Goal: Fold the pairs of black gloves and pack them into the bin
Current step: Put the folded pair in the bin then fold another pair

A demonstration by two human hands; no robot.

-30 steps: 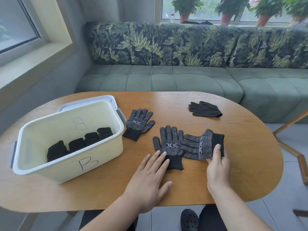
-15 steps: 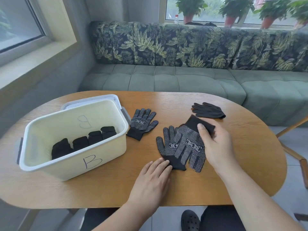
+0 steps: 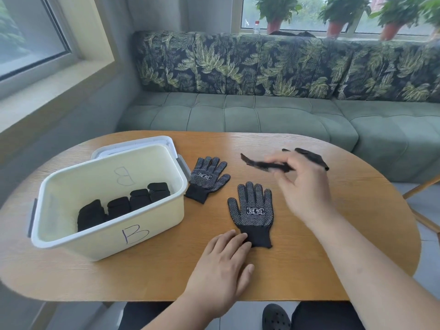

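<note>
Right hand [image 3: 302, 186] is pinching a soft, floppy glove [image 3: 262, 165] aloft while left hand [image 3: 223, 263] is pressing flat on the second glove [image 3: 253, 210] at its cuff, probably the firmest hold.

One view, from a wide-angle camera worn on the person's head; it faces forward and down over the oval table [image 3: 142, 277], close above its near edge; both forearms show at the bottom of the picture, the left hand [image 3: 223, 265] flat by the near edge, the right hand [image 3: 302, 186] towards the middle, pinching a blurred glove [image 3: 264, 165]; the bin [image 3: 107, 236] stands at the table's left end; past the far edge the view takes in a green sofa [image 3: 262, 117] and potted plants [image 3: 276, 10]; the lens bows the table's edges.
</note>
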